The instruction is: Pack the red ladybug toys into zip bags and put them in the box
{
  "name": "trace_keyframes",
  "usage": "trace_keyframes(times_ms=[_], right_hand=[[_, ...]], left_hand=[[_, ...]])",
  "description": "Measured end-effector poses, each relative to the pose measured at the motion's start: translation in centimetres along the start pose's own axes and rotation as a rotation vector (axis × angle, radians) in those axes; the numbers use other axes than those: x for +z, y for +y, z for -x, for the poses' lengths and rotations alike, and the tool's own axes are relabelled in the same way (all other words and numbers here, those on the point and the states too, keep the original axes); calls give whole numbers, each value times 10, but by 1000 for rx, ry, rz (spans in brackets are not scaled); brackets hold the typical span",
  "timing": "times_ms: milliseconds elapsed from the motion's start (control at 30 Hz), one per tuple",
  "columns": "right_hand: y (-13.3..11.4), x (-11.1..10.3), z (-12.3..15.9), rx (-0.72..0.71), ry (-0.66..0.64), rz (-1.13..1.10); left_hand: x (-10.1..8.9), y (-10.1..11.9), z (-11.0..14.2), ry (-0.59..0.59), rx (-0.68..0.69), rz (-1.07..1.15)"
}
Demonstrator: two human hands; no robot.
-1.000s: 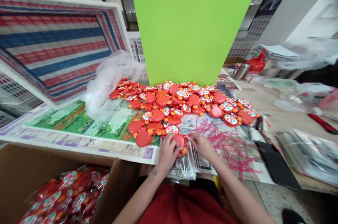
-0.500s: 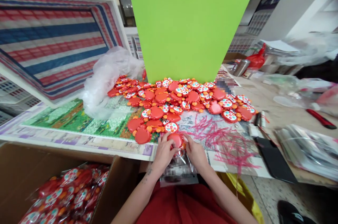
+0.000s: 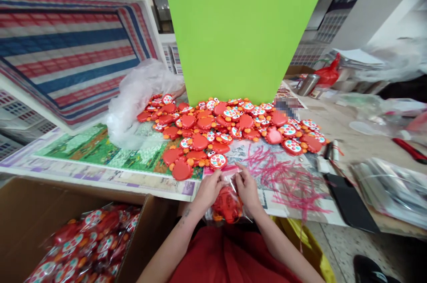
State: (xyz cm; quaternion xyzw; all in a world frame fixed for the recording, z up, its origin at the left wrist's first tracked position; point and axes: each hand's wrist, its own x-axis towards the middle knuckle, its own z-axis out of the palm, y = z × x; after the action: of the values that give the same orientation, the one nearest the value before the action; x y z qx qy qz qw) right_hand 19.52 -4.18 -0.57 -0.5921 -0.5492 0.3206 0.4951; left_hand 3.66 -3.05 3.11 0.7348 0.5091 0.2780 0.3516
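A clear plastic bag [image 3: 230, 179] hangs between my two hands at the table's front edge, with a red plastic crab toy [image 3: 227, 205] inside it. My left hand [image 3: 211, 188] pinches the bag's top on one side. On the other side my right hand [image 3: 247, 186] grips the bag's top, fingers bent. Just beyond my hands lies a heap of red crab toys [image 3: 203, 123], some showing white spotted faces, others plain red backs. Pink strips [image 3: 287, 180] are strewn on the table to the right of my right hand.
An open cardboard box [image 3: 147, 212] at lower left holds several bagged toys [image 3: 90, 243]. A green board [image 3: 247, 34] stands behind the heap. Crumpled plastic film [image 3: 140, 100] lies beside a striped-lined white crate [image 3: 73, 60]. A black phone [image 3: 350, 203] and stacked plastic bags [image 3: 390, 189] lie at right.
The crab toy has gone from my fingers down into the clear bag. My hands now hold the bag's upper part. At the heap's far left, some toys have shifted.
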Motion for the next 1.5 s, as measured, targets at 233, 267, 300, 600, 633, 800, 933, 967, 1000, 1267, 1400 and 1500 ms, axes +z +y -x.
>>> trace_keyframes(times_ms=[233, 267, 300, 600, 633, 800, 933, 967, 1000, 1267, 1400, 1500], right_hand=[[5, -3, -5, 4, 6, -140], [6, -3, -6, 6, 7, -138], [7, -3, -6, 6, 7, -132], [-8, -15, -15, -327, 50, 221], [-14, -15, -17, -388, 9, 260], [-36, -2, -24, -621, -278, 423], [-41, 10, -25, -728, -326, 538], [-41, 12, -25, -711, -322, 535], [-40, 13, -26, -671, -313, 516], [17, -49, -79, -254, -27, 412], [57, -112, -112, -43, 124, 623], [69, -138, -119, -55, 66, 784]], left_hand=[[7, -33, 3, 409, -119, 315], [9, -37, 4, 359, -172, 422], [11, -40, 5, 292, -211, 518], [10, -28, 3, 130, -286, 790], [10, -27, 2, 121, -269, 776], [4, -18, -1, 103, -95, 484], [-3, -10, 0, 99, -22, 193], [-4, -8, 1, 85, -16, 150], [-5, -7, 1, 66, -8, 124], [-8, -34, -3, -1, -114, 424], [-11, -53, -3, 49, -221, 541], [-12, -55, -1, 26, -267, 632]])
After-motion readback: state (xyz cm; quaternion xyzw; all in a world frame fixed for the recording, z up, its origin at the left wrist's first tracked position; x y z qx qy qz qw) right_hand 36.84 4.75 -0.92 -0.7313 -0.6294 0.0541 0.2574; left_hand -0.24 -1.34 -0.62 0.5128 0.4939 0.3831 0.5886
